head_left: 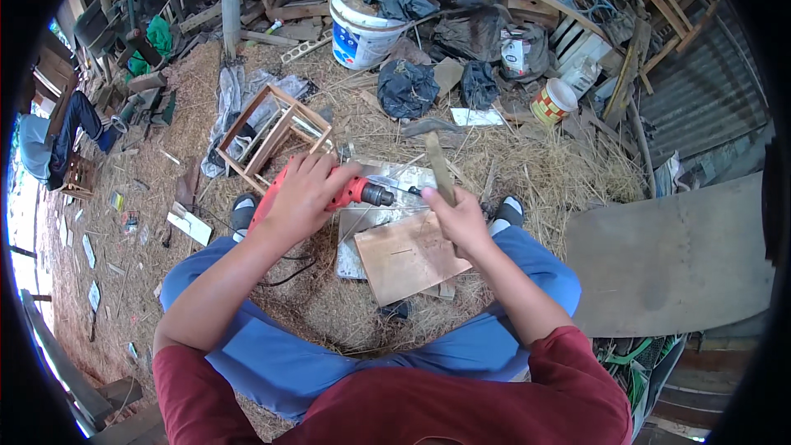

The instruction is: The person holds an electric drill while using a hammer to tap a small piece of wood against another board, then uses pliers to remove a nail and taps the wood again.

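My left hand (306,191) is closed over the body of a red power drill (349,192), whose black chuck points right. My right hand (459,221) grips a narrow wooden strip (439,166) that stands up out of the fist. Close to my right thumb is a small dark piece (414,190); I cannot tell whether it is held. Below the chuck lies a flat wooden board (404,259) with a short dark line on its face. It rests partly on a worn, pale slab (349,257) between my legs.
Beyond the drill, a small wooden frame (273,142) lies on the straw-strewn ground. A black cord (290,275) runs by my left leg. A large white bucket (362,37), black plastic bags (407,89) and a smaller tub (554,101) stand farther off. At right is a big flat sheet (671,255). Another person (78,128) sits far left.
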A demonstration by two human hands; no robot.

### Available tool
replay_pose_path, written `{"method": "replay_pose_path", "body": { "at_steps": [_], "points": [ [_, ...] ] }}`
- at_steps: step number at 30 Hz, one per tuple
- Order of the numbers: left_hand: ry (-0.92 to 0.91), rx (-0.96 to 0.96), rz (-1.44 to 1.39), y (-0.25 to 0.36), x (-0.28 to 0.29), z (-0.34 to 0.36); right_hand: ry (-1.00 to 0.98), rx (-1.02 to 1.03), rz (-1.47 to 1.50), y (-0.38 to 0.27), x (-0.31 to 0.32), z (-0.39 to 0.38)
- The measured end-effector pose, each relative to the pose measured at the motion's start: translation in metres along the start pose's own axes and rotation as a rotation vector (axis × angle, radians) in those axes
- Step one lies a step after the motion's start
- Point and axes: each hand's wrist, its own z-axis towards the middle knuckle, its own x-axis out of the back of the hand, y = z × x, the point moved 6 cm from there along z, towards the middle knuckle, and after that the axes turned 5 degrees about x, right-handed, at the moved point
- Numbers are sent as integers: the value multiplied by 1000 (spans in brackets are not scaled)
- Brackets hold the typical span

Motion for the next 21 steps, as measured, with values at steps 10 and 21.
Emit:
{"method": "replay_pose_path", "body": {
  "at_steps": [10,21],
  "points": [
    [35,-27,-146,17,-25,5,-182,-175,94,12,-39,3],
    [121,22,-212,11,-22,15,-245,-175,235,-3,-55,8]
  ]
}}
